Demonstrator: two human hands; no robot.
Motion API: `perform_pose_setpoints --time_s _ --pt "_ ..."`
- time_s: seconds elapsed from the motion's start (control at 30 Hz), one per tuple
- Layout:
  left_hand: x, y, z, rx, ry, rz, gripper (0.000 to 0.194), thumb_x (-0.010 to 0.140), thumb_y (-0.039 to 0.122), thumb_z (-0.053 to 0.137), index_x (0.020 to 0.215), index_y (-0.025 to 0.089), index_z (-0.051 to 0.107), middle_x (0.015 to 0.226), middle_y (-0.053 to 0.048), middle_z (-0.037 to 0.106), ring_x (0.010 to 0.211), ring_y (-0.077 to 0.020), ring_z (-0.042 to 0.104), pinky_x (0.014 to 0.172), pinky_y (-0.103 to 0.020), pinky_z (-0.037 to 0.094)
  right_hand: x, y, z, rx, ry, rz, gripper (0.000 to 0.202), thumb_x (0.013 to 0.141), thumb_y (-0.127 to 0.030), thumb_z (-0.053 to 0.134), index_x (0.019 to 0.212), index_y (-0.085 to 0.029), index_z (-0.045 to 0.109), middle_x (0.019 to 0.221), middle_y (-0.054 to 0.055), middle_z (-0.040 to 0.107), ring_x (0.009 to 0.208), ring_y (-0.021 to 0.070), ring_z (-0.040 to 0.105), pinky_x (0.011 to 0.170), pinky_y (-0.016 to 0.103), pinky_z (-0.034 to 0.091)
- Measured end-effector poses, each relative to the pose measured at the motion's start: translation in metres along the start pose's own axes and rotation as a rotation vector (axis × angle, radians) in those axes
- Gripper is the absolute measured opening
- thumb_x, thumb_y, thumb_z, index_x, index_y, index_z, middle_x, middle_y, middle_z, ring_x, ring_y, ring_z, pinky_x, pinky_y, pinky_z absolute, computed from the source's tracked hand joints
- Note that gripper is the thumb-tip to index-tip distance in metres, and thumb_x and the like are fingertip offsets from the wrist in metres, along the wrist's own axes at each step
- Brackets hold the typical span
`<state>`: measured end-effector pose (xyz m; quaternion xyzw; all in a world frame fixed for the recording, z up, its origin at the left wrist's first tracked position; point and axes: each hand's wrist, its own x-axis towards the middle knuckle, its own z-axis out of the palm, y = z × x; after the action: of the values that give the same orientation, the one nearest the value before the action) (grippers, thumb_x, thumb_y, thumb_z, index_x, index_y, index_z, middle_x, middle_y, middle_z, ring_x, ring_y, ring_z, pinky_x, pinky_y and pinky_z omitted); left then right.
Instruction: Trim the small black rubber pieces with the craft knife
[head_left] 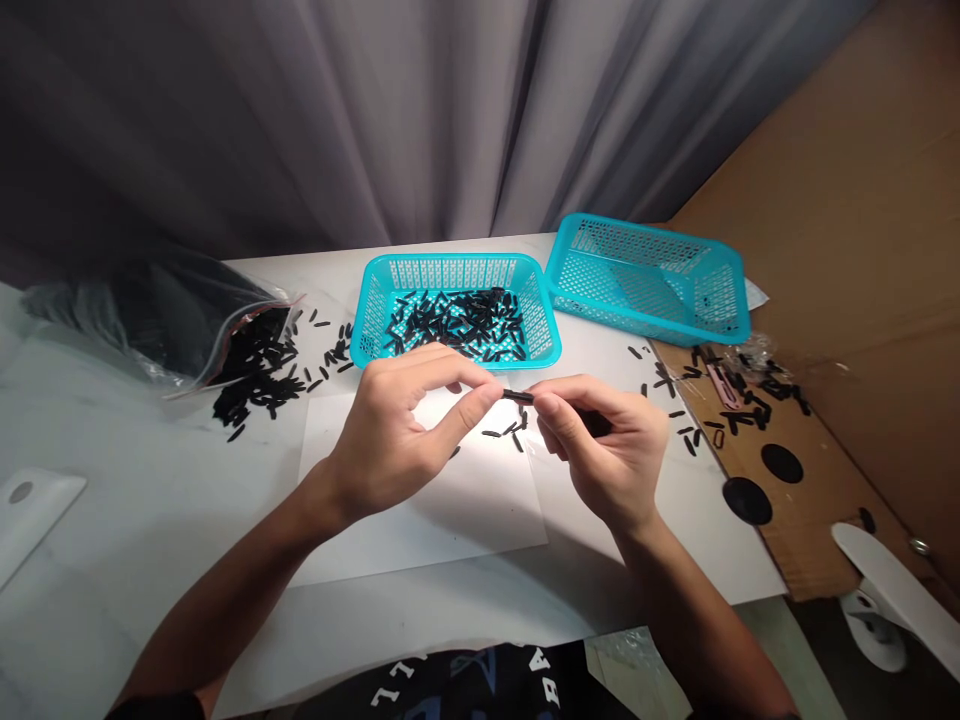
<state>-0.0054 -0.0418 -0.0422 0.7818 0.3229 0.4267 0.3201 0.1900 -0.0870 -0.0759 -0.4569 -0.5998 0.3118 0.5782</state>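
Observation:
Between my two hands is a small black stick-like piece (517, 396), held level above a white sheet of paper (420, 530). My left hand (409, 425) pinches its left end between thumb and forefinger. At its right end, my right hand (604, 430) grips it with thumb and fingertips. Just beyond the hands, a blue basket (551, 345) holds many similar black pieces. A few loose black pieces (515, 430) lie on the paper below my fingers.
An open plastic bag (157, 310) spills black pieces on the left. A second blue basket (637, 320) stands back right. On cardboard (772, 520) at right lie black pieces, a pink tool (724, 386) and round black discs (747, 501). Grey curtain (337, 120) hangs behind.

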Motion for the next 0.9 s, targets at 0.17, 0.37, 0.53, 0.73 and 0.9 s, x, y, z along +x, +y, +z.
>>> perform_pose_setpoints --time_s 0.17,0.37,0.53,0.73,0.9 --pt "0.0 0.0 0.001 -0.012 -0.016 -0.028 0.017 0.099 0.016 0.066 0.083 0.019 0.071 0.08 -0.001 0.076 0.077 -0.0158 0.068 0.074 -0.031 0.053 0.0 -0.001 0.0 -0.001 -0.005 0.014 0.017 0.101 -0.022 0.07 0.085 -0.023 0.077 0.059 -0.007 0.062 0.045 0.0065 0.044 0.048 0.025 0.039" --pt "0.001 -0.001 0.002 -0.039 -0.038 -0.069 0.019 0.099 0.018 0.064 0.081 0.019 0.07 0.08 -0.001 0.076 0.075 -0.016 0.069 0.073 -0.031 0.052 0.0 0.001 0.001 0.025 -0.026 0.036 0.019 0.102 -0.026 0.069 0.085 -0.023 0.077 0.057 -0.007 0.059 0.045 0.0068 0.042 0.047 0.025 0.036" --pt "0.0 0.003 0.007 -0.145 -0.054 -0.143 0.023 0.099 0.021 0.062 0.077 0.019 0.069 0.075 0.0 0.075 0.071 -0.0145 0.07 0.07 -0.028 0.053 0.0 0.0 0.002 0.037 -0.037 0.078 0.026 0.103 -0.031 0.068 0.079 -0.022 0.074 0.053 -0.008 0.052 0.045 0.007 0.041 0.047 0.025 0.034" --pt "0.006 -0.024 0.015 -0.163 0.105 -0.236 0.025 0.099 0.024 0.06 0.075 0.02 0.065 0.074 -0.001 0.073 0.074 -0.0153 0.071 0.072 -0.027 0.056 0.004 0.007 0.005 0.153 0.019 0.23 0.035 0.102 -0.047 0.068 0.079 -0.02 0.075 0.048 -0.008 0.047 0.042 0.0075 0.038 0.045 0.025 0.033" --pt "0.01 -0.05 0.017 0.131 0.215 -0.22 0.019 0.098 0.028 0.068 0.114 0.018 0.072 0.106 -0.008 0.08 0.099 -0.0214 0.073 0.078 -0.032 0.054 0.013 0.02 0.009 0.418 -0.024 0.552 0.055 0.092 -0.074 0.065 0.088 -0.019 0.07 0.045 -0.009 0.044 0.036 0.0062 0.027 0.037 0.022 0.021"
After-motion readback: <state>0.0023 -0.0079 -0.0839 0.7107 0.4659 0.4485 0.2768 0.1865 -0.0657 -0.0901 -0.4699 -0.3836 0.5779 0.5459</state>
